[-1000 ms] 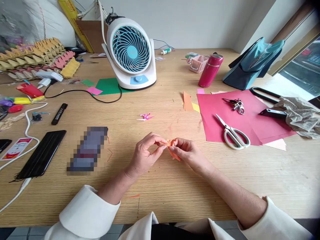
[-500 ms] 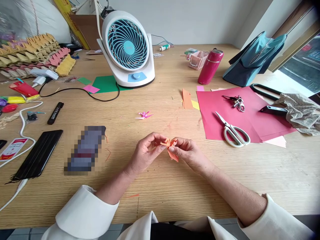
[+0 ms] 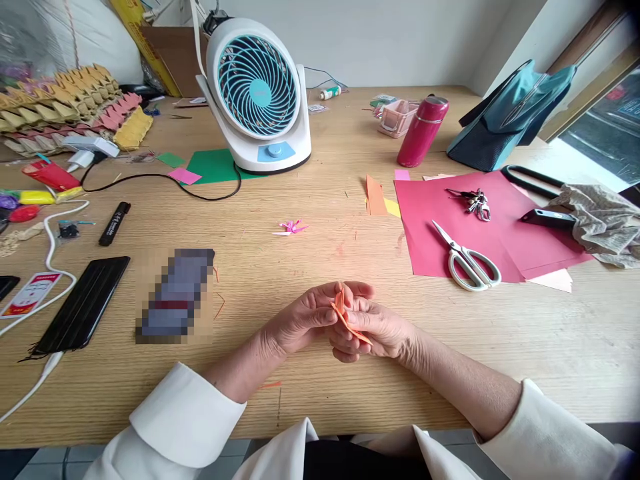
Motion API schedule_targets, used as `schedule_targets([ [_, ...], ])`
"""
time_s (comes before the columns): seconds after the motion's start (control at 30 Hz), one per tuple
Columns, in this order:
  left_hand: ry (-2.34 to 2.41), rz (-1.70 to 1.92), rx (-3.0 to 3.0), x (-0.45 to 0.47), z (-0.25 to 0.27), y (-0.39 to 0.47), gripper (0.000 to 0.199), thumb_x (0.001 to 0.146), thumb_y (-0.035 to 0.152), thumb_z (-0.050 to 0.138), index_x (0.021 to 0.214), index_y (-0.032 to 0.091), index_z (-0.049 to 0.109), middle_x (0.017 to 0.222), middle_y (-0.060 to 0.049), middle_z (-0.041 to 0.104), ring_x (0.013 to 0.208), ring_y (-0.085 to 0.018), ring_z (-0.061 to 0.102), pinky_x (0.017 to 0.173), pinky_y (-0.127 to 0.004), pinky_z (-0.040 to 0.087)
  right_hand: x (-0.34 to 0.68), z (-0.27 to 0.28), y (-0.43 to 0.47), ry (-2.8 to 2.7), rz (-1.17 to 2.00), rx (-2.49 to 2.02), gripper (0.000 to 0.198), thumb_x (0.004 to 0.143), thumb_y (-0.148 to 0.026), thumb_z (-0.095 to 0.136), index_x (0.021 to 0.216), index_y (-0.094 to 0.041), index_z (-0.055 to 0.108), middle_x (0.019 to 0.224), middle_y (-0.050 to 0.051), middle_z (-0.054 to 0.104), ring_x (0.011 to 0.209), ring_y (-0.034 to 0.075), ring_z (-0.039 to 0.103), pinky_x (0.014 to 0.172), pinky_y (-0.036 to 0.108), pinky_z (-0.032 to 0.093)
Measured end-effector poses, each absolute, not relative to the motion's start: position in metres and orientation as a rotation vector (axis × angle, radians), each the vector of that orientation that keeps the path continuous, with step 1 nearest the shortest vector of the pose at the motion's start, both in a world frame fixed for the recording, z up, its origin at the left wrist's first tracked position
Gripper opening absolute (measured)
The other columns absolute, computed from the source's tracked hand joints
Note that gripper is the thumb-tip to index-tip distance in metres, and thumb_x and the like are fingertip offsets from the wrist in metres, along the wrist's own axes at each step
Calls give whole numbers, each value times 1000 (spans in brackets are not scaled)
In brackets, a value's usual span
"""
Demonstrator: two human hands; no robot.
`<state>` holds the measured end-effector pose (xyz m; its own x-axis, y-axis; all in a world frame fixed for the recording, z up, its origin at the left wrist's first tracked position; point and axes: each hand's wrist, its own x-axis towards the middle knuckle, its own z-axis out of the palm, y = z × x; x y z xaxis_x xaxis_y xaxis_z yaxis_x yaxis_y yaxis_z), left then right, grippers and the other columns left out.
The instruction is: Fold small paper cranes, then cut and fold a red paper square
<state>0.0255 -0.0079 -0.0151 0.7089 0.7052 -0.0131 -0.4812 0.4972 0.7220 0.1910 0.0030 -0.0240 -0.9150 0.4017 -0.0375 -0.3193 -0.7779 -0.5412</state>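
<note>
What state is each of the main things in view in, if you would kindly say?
Orange paper: folded, held between left hand and right hand
Pink origami figure: folded
Scissors: closed
Black marker: lying flat
Magenta flask: standing, lid on
Teal bag: standing
Grey cloth: crumpled
Desk fan: upright; running or not, unclear

black marker [image 3: 115, 224], printed card [image 3: 31, 294], lettering unreadable
</note>
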Motion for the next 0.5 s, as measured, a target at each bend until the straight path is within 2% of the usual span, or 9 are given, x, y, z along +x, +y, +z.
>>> schedule_targets([
  [0.1, 385, 845, 691, 30, -15, -10, 25, 72, 33, 85, 84, 19, 67, 126, -6, 61, 110, -27, 64, 80, -38, 62, 191, -26, 2, -804, 2630, -184, 37, 82, -44, 79, 69, -12, 63, 57, -4, 56, 40, 3, 40, 50, 21, 43],
  [0.17, 436, 897, 658, 32, -14, -10, 29, 69, 32, 88, 73, 18, 63, 115, -5, 64, 116, -27, 60, 88, -37, 59, 193, -25, 2, -875, 2613, -240, 40, 82, -50, 76, 72, -13, 65, 58, -3, 57, 42, 4, 44, 52, 22, 45],
  [0.27, 545, 969, 674, 31, -10, -8, 35, 65, 33, 90, 65, 16, 59, 105, -4, 66, 99, -21, 66, 80, -32, 57, 199, -16, 7, -1212, 2420, -413, 44, 85, -58, 68, 82, -15, 69, 71, 2, 65, 61, 11, 60, 65, 26, 50],
  [0.37, 700, 1103, 753, 26, -9, -1, 31, 67, 28, 89, 64, 16, 61, 87, 0, 67, 75, -11, 63, 69, -23, 52, 208, -3, 16, -1580, 1946, -643, 39, 90, -55, 63, 83, -17, 70, 83, 3, 66, 85, 17, 63, 84, 31, 49],
  [0.43, 796, 1210, 804, 23, -9, 3, 28, 66, 26, 89, 66, 16, 63, 77, 2, 67, 71, -8, 61, 70, -21, 50, 211, 3, 21, -1608, 1728, -785, 35, 91, -53, 62, 86, -19, 70, 86, 2, 66, 89, 17, 62, 86, 31, 48],
  [0.5, 872, 1278, 847, 22, -10, 6, 27, 65, 27, 90, 67, 16, 65, 75, 1, 68, 73, -9, 61, 72, -21, 50, 211, 2, 22, -1541, 1663, -852, 31, 90, -51, 65, 92, -20, 69, 87, 2, 66, 87, 17, 61, 82, 31, 48],
])
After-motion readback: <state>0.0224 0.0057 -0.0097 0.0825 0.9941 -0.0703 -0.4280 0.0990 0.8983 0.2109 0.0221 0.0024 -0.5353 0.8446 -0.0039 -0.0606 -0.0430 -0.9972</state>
